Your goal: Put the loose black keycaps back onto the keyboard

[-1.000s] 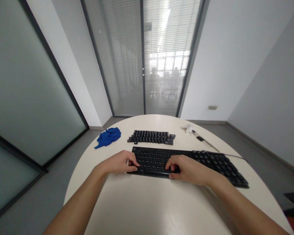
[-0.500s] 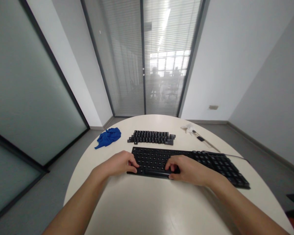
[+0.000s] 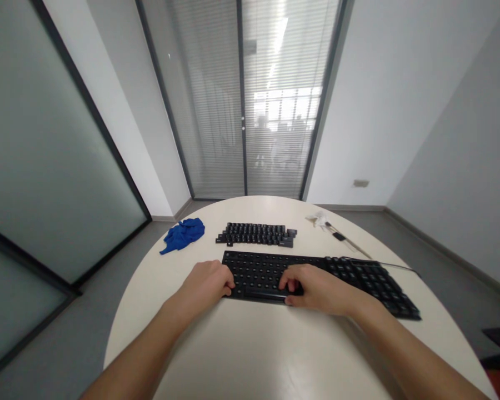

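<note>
A black keyboard (image 3: 258, 270) lies across the table, with keycaps off over much of its left and middle part and keys on its right part. My left hand (image 3: 210, 283) is at the keyboard's left front corner, fingers curled together; what is between them, if anything, is hidden. My right hand (image 3: 306, 286) rests at the front edge near the middle, thumb and fingers curled around something too small to make out. Behind the keyboard, loose black keycaps (image 3: 256, 234) stand in rows.
A crumpled blue cloth (image 3: 183, 234) lies at the back left of the round table (image 3: 250, 350). At the back right are a white crumpled tissue (image 3: 318, 219) and a thin brush (image 3: 345, 240). A cable (image 3: 400, 267) runs off the keyboard's right side.
My left hand has turned slightly and its fingers have drawn closer together at the keyboard's corner. My right hand has stayed nearly in place.
</note>
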Motion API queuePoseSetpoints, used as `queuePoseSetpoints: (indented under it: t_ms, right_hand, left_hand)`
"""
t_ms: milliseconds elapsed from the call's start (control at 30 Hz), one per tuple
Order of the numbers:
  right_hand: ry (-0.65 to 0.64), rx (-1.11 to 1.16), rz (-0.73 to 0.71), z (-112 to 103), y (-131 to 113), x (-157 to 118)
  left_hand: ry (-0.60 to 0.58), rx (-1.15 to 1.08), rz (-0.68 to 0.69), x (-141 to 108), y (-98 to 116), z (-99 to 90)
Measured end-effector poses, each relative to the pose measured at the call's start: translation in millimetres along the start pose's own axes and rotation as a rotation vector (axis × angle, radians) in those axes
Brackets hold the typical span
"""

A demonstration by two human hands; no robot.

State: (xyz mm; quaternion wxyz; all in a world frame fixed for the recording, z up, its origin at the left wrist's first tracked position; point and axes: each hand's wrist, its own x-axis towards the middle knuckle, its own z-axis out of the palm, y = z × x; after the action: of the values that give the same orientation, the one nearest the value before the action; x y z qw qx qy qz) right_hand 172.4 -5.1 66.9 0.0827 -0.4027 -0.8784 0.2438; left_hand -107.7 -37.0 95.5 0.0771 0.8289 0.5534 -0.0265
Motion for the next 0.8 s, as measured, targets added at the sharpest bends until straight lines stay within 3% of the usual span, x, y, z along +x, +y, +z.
queuePoseSetpoints:
  t_ms: [133, 300, 433, 500, 633, 800]
  right_hand:
    - [0.003, -0.001, -0.007, 0, 0, -1]
    - [0.002, 0.004, -0.021, 0, -2, -1]
    - [0.007, 0.004, -0.021, 0, -2, -1]
    - [0.010, 0.001, -0.020, 0, -2, -2]
    - [0.016, 0.000, -0.022, 0, -2, -3]
    - [-0.036, 0.048, -0.007, -3, -5, -5]
  left_hand:
    - [0.040, 0.018, 0.045, -2, -1, 6.4]
    - [0.126, -0.152, 0.221, 8, -24, 16.3]
    - [0.482, -0.266, 0.198, 32, -54, 34.2]
    - [0.586, -0.278, 0.185, 45, -70, 46.9]
    - [0.615, -0.293, 0.222, 62, -91, 68.7]
    - [0.589, -0.256, 0.251, 69, -95, 78.4]
